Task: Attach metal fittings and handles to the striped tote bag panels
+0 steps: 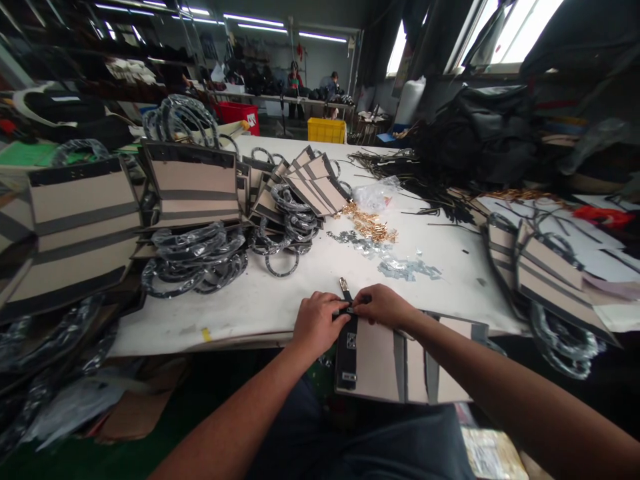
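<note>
A beige bag panel (377, 363) with dark grey bands and a black edge strip lies across my lap, against the table's front edge. My left hand (319, 319) is closed at its far corner, thumb and fingers on a black strap with a gold-coloured metal end (344, 285). From the right, my right hand (381, 307) pinches a small metal plate (351, 310) on the black strip; the fingertips partly hide it. Two more metal pieces, a square plate (351, 341) and a narrow plate (349, 377), sit lower on the strip.
Flat silver plates (407, 268) and gold-coloured fittings (373, 223) lie loose on the white table (320, 267). Stacked panels with plastic-wrapped handles (193, 250) fill the left; more panels (555, 273) overhang at right. Black straps (430, 193) spread behind. Two people work far back.
</note>
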A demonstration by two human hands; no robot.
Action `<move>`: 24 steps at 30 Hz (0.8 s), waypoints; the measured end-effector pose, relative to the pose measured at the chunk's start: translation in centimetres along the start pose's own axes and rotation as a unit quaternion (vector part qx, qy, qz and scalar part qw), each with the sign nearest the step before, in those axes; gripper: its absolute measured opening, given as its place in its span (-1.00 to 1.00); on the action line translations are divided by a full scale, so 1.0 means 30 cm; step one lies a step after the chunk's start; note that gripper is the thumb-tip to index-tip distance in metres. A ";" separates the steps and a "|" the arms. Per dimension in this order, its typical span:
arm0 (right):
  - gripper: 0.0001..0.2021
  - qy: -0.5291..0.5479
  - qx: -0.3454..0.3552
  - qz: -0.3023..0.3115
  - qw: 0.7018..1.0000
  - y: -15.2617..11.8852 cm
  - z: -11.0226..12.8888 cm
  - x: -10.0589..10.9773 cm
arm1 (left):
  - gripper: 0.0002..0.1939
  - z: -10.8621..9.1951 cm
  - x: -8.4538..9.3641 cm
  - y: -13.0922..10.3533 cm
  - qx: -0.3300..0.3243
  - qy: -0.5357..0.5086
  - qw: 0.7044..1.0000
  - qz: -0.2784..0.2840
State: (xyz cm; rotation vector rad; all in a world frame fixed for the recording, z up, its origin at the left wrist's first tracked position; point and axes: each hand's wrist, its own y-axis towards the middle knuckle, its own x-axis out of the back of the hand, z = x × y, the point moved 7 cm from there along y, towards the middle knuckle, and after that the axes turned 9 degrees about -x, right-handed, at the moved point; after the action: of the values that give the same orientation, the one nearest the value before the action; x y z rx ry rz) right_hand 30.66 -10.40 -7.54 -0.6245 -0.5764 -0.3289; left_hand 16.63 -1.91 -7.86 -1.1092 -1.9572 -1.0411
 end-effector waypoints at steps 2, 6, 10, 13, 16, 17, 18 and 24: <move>-0.90 -0.018 -0.002 -0.007 1.000 -0.002 0.006 0.004 | -0.75 0.001 -0.001 0.000 0.002 -0.002 1.000 -0.001; -0.88 -0.062 -0.003 -0.021 0.998 -0.006 0.021 0.012 | -0.75 -0.001 0.000 0.001 0.006 -0.013 1.000 -0.004; -0.88 -0.113 0.001 -0.082 0.990 -0.023 0.032 0.027 | -0.72 -0.003 0.001 0.004 0.014 -0.013 1.000 -0.007; -0.91 -0.177 0.026 -0.143 0.973 -0.053 0.032 0.027 | -0.75 -0.005 0.001 0.006 0.014 -0.011 1.000 -0.011; -0.90 -0.223 0.071 -0.176 0.956 -0.089 0.023 0.011 | -0.77 -0.005 0.000 0.007 0.018 -0.013 1.000 -0.011; -0.89 -0.228 0.082 -0.177 0.954 -0.098 0.017 0.004 | -0.77 -0.004 0.000 0.008 0.021 -0.014 1.000 -0.011; -0.88 -0.233 0.091 -0.178 0.952 -0.106 0.009 -0.003 | -0.78 -0.004 0.001 0.008 0.023 -0.016 1.000 -0.010; -0.90 -0.210 0.099 -0.193 0.953 -0.111 -0.019 -0.005 | -0.50 0.024 -0.001 0.026 0.079 -0.089 0.993 0.023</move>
State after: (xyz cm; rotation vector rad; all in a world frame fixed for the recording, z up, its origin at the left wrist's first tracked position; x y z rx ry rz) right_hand 29.26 -13.29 -6.48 -0.3834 -1.1324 -0.5026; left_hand 17.22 -1.04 -7.98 -1.1874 -2.1024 -0.7687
